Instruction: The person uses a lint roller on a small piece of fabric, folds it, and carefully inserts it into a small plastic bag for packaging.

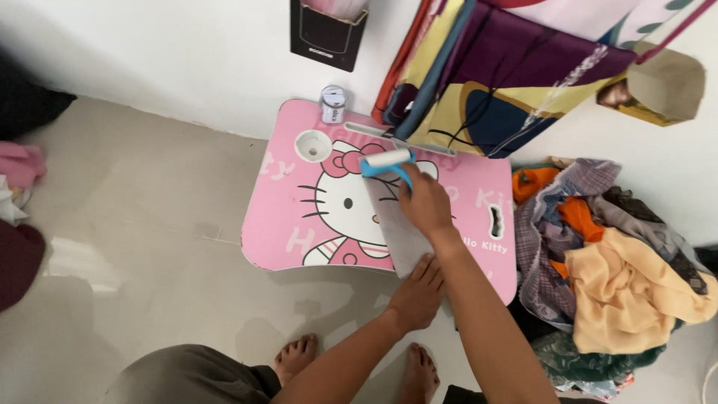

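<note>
I'm running the lint roller up a grey cloth lying on the pink lap table, my right hand clamped around its blue handle. My left hand is pressing flat, fingers apart, on the cloth's near edge; keeping it taut should stop bunching. A clothes pile is sitting just right.
</note>
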